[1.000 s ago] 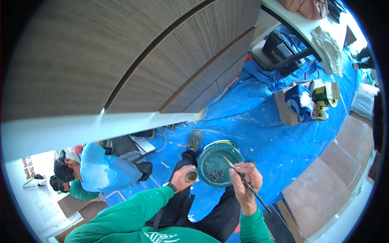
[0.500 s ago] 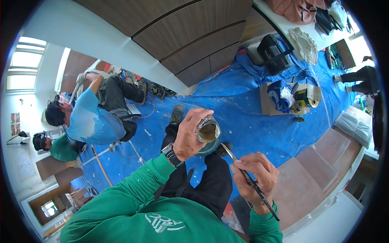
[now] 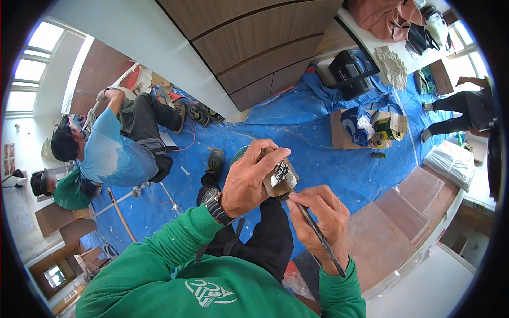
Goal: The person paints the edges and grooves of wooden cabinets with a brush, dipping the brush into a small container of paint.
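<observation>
My left hand (image 3: 245,179), with a black watch (image 3: 213,204) on its wrist, is wrapped round a small cut-open can (image 3: 281,172) with black-and-white print. The can is tipped and has a brownish inside; how full it is I cannot tell. My right hand (image 3: 323,218) pinches a slim brush (image 3: 319,234) with a dark, stained handle. The brush's front end is at the can's mouth, and its bristles are hidden there. Behind my left hand, part of a round greenish container (image 3: 239,153) shows.
Blue sheeting (image 3: 297,138) covers the floor. A person in a light blue shirt (image 3: 114,156) crouches at left, another in green (image 3: 77,191) beyond. Ahead stand wooden drawers (image 3: 265,53). A cardboard box of supplies (image 3: 344,139) and a black case (image 3: 350,71) lie at right, wrapped boards (image 3: 403,209) nearer.
The brush has moved left and its front end has met the can. The can has tilted, turning its printed side into view. My view has shifted slightly.
</observation>
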